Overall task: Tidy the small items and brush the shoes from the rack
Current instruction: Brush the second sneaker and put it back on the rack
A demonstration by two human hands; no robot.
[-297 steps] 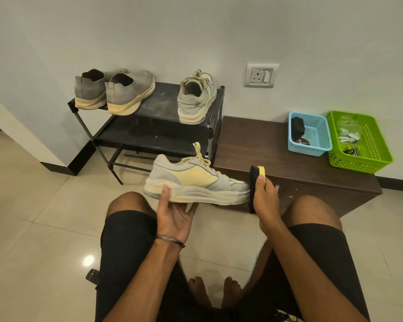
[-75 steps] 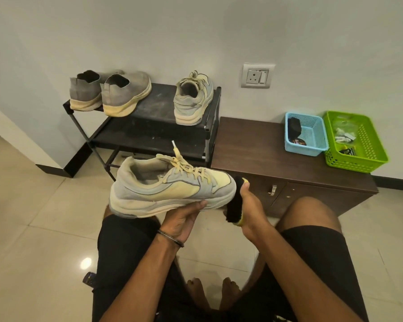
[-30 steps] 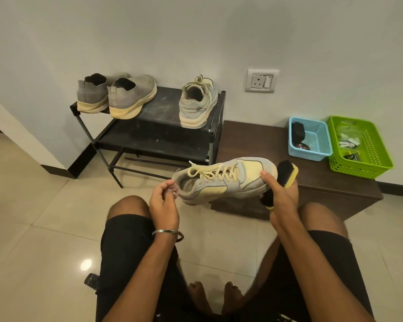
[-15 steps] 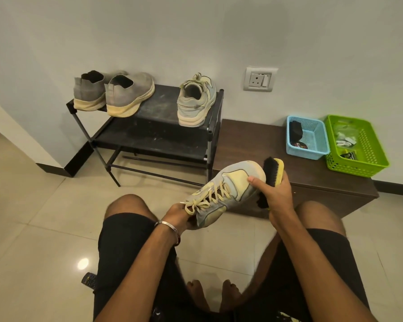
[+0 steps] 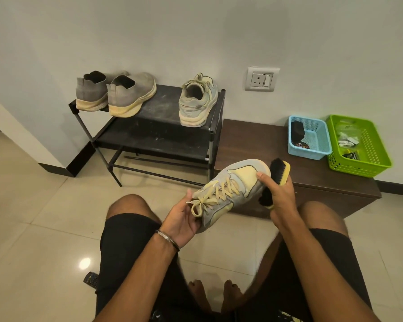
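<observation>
My left fingers (image 5: 191,219) cupped the sneaker (image 5: 228,194) at its heel, above my knees; my right hand (image 5: 280,194) gripped the brush (image 5: 277,176), bristles against the toe. I judged brushing was underway; next, strokes along the toe.

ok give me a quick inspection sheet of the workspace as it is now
surface: glossy tiled floor; dusty black shoe rack; brown cabinet top.
job's things: yellow-grey sneaker held in the air, brush bristles against its toe; matching sneaker and grey pair on the rack.
clutter: blue basket and green basket holding small items; remote on the floor.
hands: left hand grips the sneaker's heel end; right hand holds the brush.
cables: nothing seen.
surroundings: white wall, wall socket.
</observation>
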